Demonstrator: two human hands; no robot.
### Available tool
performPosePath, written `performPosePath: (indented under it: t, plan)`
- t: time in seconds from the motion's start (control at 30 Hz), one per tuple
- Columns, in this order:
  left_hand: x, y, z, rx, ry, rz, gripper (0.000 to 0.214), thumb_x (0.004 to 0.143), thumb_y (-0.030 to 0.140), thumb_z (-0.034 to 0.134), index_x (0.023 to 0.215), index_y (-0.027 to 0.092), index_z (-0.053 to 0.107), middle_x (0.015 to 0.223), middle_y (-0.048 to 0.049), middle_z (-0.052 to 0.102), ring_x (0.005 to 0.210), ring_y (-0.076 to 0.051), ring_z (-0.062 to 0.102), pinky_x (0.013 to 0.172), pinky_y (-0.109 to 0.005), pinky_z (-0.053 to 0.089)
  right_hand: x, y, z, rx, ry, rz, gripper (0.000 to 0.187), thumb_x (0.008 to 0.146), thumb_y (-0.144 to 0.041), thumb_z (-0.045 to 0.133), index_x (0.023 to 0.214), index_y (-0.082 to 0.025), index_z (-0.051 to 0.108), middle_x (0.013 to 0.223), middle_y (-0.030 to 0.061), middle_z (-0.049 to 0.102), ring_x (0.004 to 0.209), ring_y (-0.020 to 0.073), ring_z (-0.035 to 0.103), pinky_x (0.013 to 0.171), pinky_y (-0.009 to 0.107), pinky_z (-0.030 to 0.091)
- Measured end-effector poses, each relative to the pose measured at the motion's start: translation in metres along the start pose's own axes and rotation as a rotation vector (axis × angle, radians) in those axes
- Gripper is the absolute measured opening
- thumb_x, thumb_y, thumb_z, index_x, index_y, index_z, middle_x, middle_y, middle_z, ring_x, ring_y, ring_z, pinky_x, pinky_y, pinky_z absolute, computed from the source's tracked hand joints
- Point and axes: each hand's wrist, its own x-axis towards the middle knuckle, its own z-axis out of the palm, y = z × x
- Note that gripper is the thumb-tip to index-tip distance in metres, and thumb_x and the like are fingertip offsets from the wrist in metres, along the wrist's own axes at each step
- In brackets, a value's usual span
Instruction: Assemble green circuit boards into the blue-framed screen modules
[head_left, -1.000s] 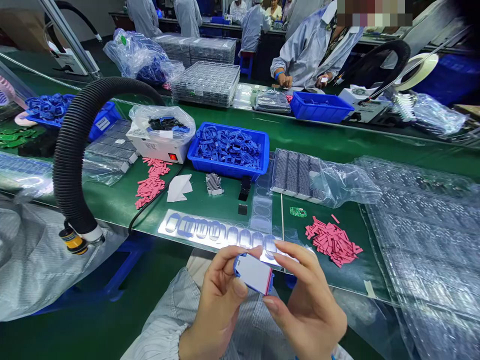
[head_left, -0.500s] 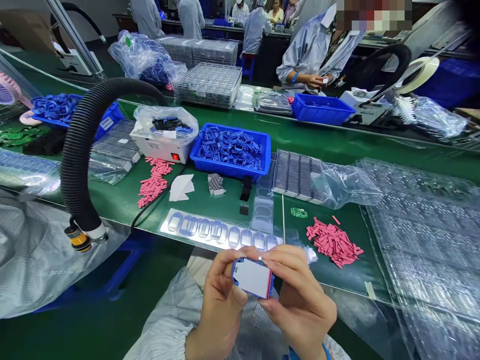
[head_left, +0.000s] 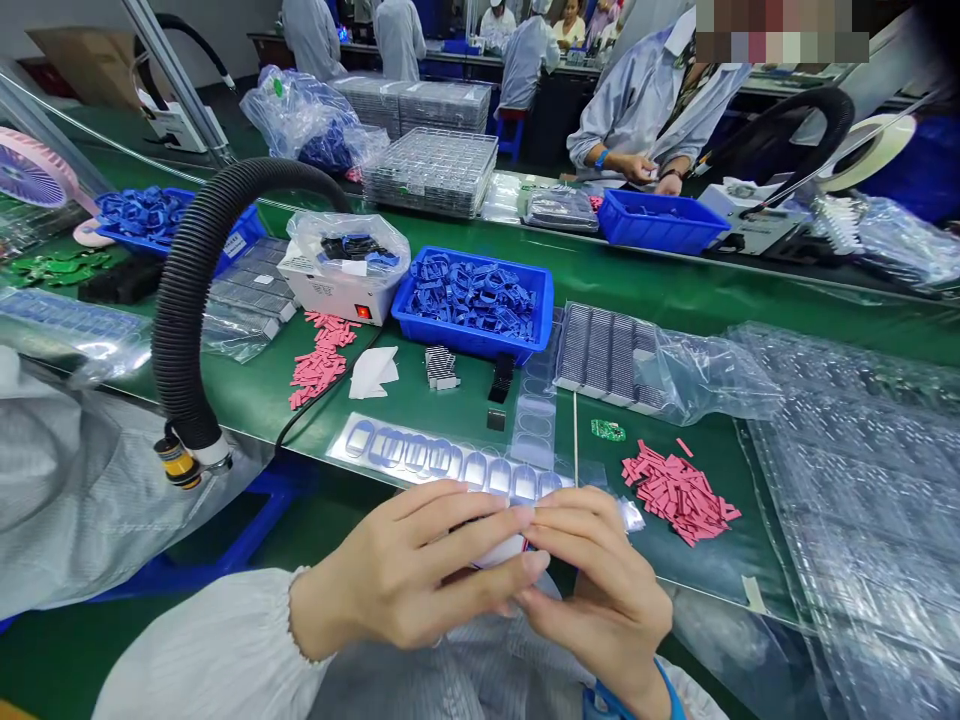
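Observation:
Close to my body, below the bench edge, a small blue plastic housing with a white panel [head_left: 501, 552] is between my two hands. My left hand [head_left: 409, 565] lies across its face, fingers bent over the panel and covering most of it. Pinched at its right end, the piece is held by the thumb and fingers of my right hand [head_left: 600, 590]. Only a patch of white and a thin pink-red edge show between the fingers. Just beyond is a clear sheet of oval film pieces [head_left: 360, 440] on the bench edge.
A blue bin [head_left: 472, 300] of blue plastic parts stands mid-bench. Pink strips [head_left: 679, 490] lie to the right, more pink strips [head_left: 322, 360] to the left. A black flexible hose [head_left: 176, 320] arches at left. Clear trays [head_left: 862, 480] cover the right side. A co-worker [head_left: 637, 120] sits opposite.
My left hand has shifted from gripping the housing's left edge to lying over its face, hiding most of the white panel. My right hand keeps its hold. The view has shifted slightly left.

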Motion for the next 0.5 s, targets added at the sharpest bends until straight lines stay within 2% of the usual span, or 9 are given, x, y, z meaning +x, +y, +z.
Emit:
performPosePath:
  t: [0.07,0.17,0.27,0.37,0.43,0.5]
  plan:
    - [0.004,0.009,-0.003,-0.067,-0.062,-0.078,0.039,0.053,-0.006,0.075,0.079,0.023,0.075,0.099,-0.0145,0.074,0.104,-0.032,0.064,0.105,-0.049,0.029,0.0,0.0,0.0,-0.001,-0.016,0.008,0.024,0.073,-0.02,0.069,0.096,-0.02,0.063,0.079,0.0036,0.068,0.079,0.0214,0.059,0.067,0.039,0.047]
    - [0.005,0.014,-0.004,0.003,-0.084,-0.038,0.041,0.055,-0.008,0.071,0.08,0.024,0.074,0.102,-0.0137,0.074,0.105,-0.033,0.064,0.105,-0.053,0.029,-0.002,0.0,0.0,-0.009,-0.043,0.019,0.024,0.072,-0.02,0.069,0.095,-0.02,0.062,0.08,0.0034,0.068,0.079,0.0216,0.06,0.069,0.04,0.045]
    - [0.001,0.01,-0.006,0.033,-0.088,-0.045,0.039,0.057,-0.009,0.07,0.083,0.021,0.075,0.104,-0.0168,0.072,0.108,-0.033,0.062,0.107,-0.049,0.029,-0.003,0.001,-0.001,-0.044,-0.085,0.009,0.024,0.073,-0.021,0.069,0.096,-0.02,0.061,0.082,0.003,0.069,0.08,0.0213,0.06,0.071,0.04,0.043]
    - [-0.002,0.001,-0.006,0.071,-0.074,-0.065,0.032,0.063,-0.003,0.07,0.085,0.019,0.076,0.107,-0.0164,0.072,0.112,-0.031,0.06,0.109,-0.045,0.027,-0.004,0.002,-0.003,-0.075,-0.154,0.025,0.025,0.076,-0.026,0.069,0.099,-0.02,0.061,0.087,0.0038,0.069,0.086,0.0219,0.059,0.075,0.04,0.044]
    - [-0.002,-0.008,-0.003,0.053,0.0,-0.095,0.023,0.067,0.006,0.071,0.086,0.019,0.076,0.105,-0.0144,0.073,0.109,-0.03,0.062,0.106,-0.044,0.032,-0.005,0.002,-0.003,-0.104,-0.155,0.046,0.037,0.077,-0.037,0.069,0.107,-0.018,0.059,0.093,0.0069,0.068,0.092,0.0237,0.058,0.078,0.041,0.046]
    - [-0.003,-0.015,0.003,-0.072,0.087,-0.193,0.017,0.072,0.019,0.072,0.088,0.019,0.076,0.097,-0.0125,0.075,0.098,-0.028,0.067,0.095,-0.041,0.045,-0.004,0.001,-0.003,-0.144,-0.139,0.03,0.058,0.073,-0.05,0.068,0.117,-0.016,0.054,0.102,0.0112,0.067,0.099,0.0265,0.057,0.081,0.043,0.047]
